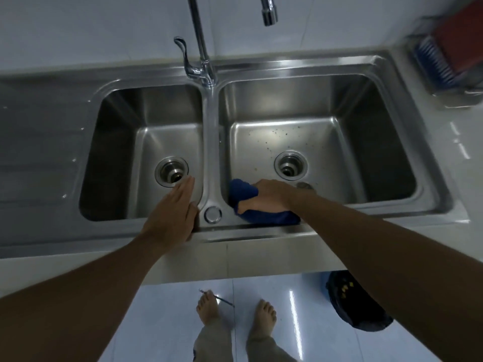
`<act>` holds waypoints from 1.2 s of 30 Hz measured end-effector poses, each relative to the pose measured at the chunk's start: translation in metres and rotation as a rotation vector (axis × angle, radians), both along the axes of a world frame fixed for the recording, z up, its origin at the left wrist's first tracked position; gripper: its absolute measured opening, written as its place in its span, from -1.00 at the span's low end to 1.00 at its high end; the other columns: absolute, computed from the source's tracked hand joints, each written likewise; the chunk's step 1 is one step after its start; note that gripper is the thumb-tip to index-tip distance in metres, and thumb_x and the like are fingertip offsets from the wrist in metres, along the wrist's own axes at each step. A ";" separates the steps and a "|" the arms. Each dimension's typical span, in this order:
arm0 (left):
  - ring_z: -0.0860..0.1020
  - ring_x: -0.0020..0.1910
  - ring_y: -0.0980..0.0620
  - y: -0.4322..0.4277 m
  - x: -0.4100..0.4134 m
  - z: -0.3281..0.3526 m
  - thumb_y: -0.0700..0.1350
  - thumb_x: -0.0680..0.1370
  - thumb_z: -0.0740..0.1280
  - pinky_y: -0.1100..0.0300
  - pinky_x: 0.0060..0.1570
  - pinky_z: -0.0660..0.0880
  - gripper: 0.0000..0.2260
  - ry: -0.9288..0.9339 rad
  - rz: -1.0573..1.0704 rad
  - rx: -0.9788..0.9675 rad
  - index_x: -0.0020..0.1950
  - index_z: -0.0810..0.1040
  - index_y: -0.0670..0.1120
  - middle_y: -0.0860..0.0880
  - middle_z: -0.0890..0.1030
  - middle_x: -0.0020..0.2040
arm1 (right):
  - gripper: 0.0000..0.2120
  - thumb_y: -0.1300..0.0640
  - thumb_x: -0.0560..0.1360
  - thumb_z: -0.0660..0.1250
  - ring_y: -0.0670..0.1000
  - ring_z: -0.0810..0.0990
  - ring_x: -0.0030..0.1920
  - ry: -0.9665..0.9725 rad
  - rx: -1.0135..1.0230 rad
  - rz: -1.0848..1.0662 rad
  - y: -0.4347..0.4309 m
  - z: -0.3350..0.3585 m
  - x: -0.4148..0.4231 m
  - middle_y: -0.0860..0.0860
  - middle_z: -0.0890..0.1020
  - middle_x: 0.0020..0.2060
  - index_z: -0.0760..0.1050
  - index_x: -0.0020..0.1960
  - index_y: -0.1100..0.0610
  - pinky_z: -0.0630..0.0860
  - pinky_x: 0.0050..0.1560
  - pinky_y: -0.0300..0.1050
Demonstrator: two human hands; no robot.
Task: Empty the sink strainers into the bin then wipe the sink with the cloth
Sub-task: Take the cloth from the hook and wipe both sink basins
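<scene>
Wiping step is on. My R hand (266, 195) is clenched round the blue cloth (241, 190), pressed into the near-left corner of the R bowl, centre of frame. L hand (172, 212) is flat w/ fingers straight, holding nothing, resting on the sink (261, 232) front rim by the divider.

Next, I reckon: sweep the cloth up-frame across the bowl floor to the brown specks (277, 138) above the R drain (290, 167), then do the walls & the L bowl.

A round metal piece (305, 185) sits just behind my wrist, poss. a strainer, can't tell; it'd snag the cloth. L drain (171, 172) looks open. Tap (201, 48) overhangs top centre. Rack (449, 61) at upper right, bin (360, 309) on the floor lower right w/ yellow bits inside.
</scene>
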State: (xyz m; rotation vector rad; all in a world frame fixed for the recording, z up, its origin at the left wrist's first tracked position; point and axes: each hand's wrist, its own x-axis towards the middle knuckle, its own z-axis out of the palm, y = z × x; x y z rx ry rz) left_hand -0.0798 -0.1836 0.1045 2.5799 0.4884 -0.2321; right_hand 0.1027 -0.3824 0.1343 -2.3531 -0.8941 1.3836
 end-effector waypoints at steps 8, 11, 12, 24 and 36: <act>0.03 0.63 -0.08 -0.043 0.068 0.007 -0.09 0.70 0.10 -0.11 0.58 0.10 -0.46 -0.161 0.094 -0.106 0.64 -0.01 -0.12 -0.10 0.07 0.64 | -0.60 -0.33 0.34 0.25 0.04 0.56 -0.09 -0.024 -0.175 -0.042 -0.042 0.000 0.030 -0.03 0.59 -0.17 0.52 -0.09 -0.02 0.42 -0.09 -0.06; -0.14 0.63 -0.10 -0.059 0.092 -0.001 -0.06 0.71 0.05 -0.09 0.60 -0.02 -0.44 -0.107 0.183 -0.065 0.65 -0.13 -0.12 -0.10 -0.07 0.66 | -0.53 -0.41 0.28 0.12 0.06 0.56 -0.08 -0.057 -0.141 0.071 -0.029 -0.007 0.023 -0.07 0.57 -0.15 0.49 -0.05 -0.11 0.37 -0.14 -0.01; -0.17 0.63 -0.10 -0.062 0.094 -0.004 -0.05 0.71 0.03 -0.05 0.60 -0.07 -0.43 -0.089 0.189 0.009 0.64 -0.16 -0.13 -0.09 -0.11 0.66 | -0.52 -0.42 0.25 0.09 0.05 0.56 -0.11 -0.046 -0.113 0.092 -0.029 -0.008 0.022 -0.06 0.59 -0.13 0.51 -0.06 -0.14 0.33 -0.18 -0.03; -0.18 0.63 -0.05 -0.064 0.094 -0.008 -0.13 0.70 -0.02 -0.01 0.57 0.13 -0.48 -0.100 0.163 0.118 0.64 -0.10 -0.17 -0.03 -0.10 0.66 | -0.48 -0.36 0.28 0.17 0.08 0.56 -0.09 0.100 -0.127 0.098 -0.027 -0.016 0.037 0.02 0.58 -0.09 0.52 0.02 -0.01 0.40 -0.09 -0.01; -0.12 0.64 -0.11 -0.061 0.095 -0.013 -0.23 0.64 0.07 -0.04 0.59 0.06 -0.43 -0.113 0.141 0.155 0.63 -0.04 -0.22 -0.11 -0.02 0.66 | -0.51 -0.37 0.25 0.16 0.05 0.55 -0.08 0.062 -0.199 0.072 -0.038 -0.017 0.048 0.04 0.58 -0.07 0.50 -0.08 -0.02 0.42 -0.07 -0.03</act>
